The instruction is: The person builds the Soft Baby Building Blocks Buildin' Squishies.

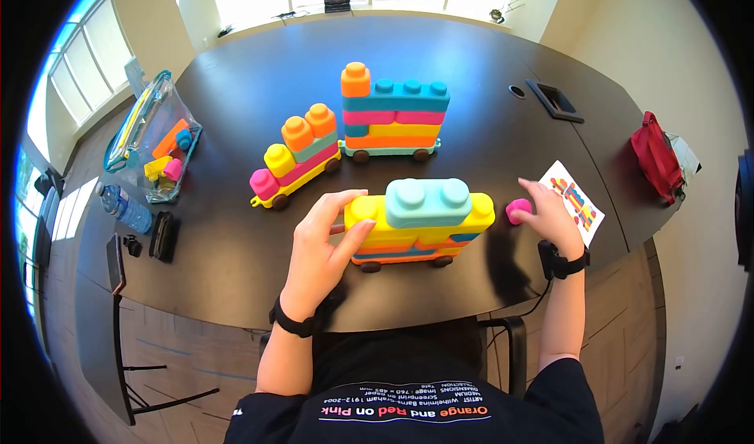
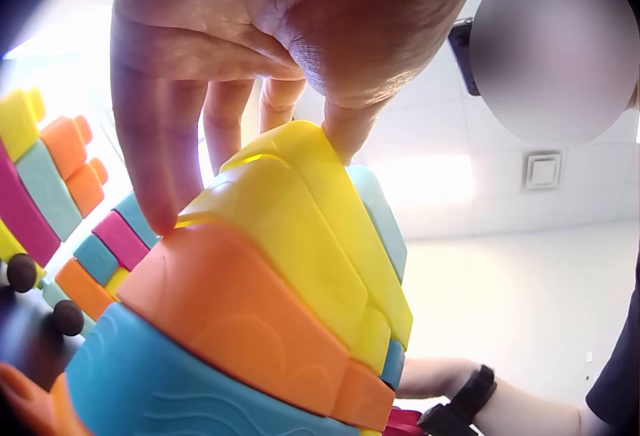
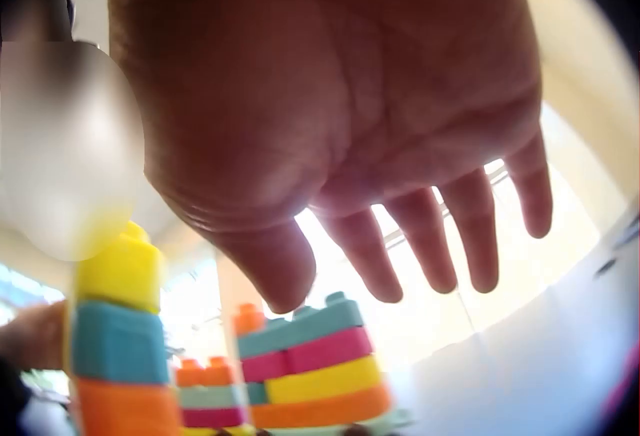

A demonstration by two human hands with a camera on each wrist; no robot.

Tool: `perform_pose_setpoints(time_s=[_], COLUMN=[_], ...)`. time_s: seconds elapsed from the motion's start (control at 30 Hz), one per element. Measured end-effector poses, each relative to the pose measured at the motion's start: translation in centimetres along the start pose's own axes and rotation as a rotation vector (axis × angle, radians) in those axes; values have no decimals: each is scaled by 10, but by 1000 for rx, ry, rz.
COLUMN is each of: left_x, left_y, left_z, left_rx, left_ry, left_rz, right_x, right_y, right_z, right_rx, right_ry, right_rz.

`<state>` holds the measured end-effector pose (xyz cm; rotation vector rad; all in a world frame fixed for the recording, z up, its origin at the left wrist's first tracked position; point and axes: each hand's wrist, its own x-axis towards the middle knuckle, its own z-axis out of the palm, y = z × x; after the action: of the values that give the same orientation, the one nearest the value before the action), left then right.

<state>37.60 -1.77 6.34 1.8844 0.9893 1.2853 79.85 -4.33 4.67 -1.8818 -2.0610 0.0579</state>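
My left hand (image 1: 318, 240) holds the near train car by its left end, thumb on one side and fingers on the other. This car (image 1: 416, 236) has yellow bricks over orange and blue ones, on dark wheels. A light teal two-stud brick (image 1: 428, 203) sits on its top. In the left wrist view the fingertips rest along the upper yellow brick (image 2: 290, 186). To the right, my right hand (image 1: 554, 218) hovers with fingers spread, its thumb beside a small pink brick (image 1: 518, 210). The right wrist view has nothing against the palm (image 3: 340, 106).
Behind stand a tall block car (image 1: 397, 122) and a stepped yellow-based car (image 1: 294, 157). A picture card (image 1: 577, 200) lies beside the right hand. At left are a clear bag of bricks (image 1: 157, 145), a water bottle (image 1: 126, 208) and a black case (image 1: 162, 237). A red bag (image 1: 656, 159) lies far right.
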Motion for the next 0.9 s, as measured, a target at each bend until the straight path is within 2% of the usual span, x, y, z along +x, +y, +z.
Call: perform_pose_setpoints(time_s=[0.03, 0.17, 0.23, 0.27, 0.33, 0.37, 0.43, 0.47, 0.5, 0.6, 0.77, 0.87, 0.9], left_x=[0, -1, -1, -1, -1, -1, 0, 0, 0, -1, -2, -2, -2], left_y=[0, 2, 2, 1, 1, 2, 2, 3, 3, 3, 1, 2, 2], left_z=[1, 0, -1, -1, -1, -1, -2, -2, -2, -1, -2, -2, -2], left_rx=[-4, -14, 0, 0, 3, 3, 3, 2, 1, 5, 4, 5, 14], left_ry=[-1, -4, -8, -8, -9, -12, -16, -19, -21, -19, -9, -14, -14], left_rz=[-1, -11, -17, -18, -17, -26, -35, -41, -46, -45, -37, -34, -26], right_x=[-5, -11, -7, -5, 5, 8, 13, 17, 19, 25, 25, 22, 22], right_y=[7, 27, 22, 20, -23, -36, -58, -69, -81, -110, -115, -110, -109], right_z=[2, 21, 20, 17, -10, -18, -31, -35, -41, -51, -40, -26, -18], right_rx=[-46, 16, 80, 80, 330, 332, 623, 681, 683, 560, 505, 571, 691], right_ry=[-67, -115, 1, 2, 51, 53, 168, 199, 201, 208, 177, 178, 166], right_rz=[71, 109, 7, 5, 106, 105, -121, -199, -197, -409, -423, -414, -365])
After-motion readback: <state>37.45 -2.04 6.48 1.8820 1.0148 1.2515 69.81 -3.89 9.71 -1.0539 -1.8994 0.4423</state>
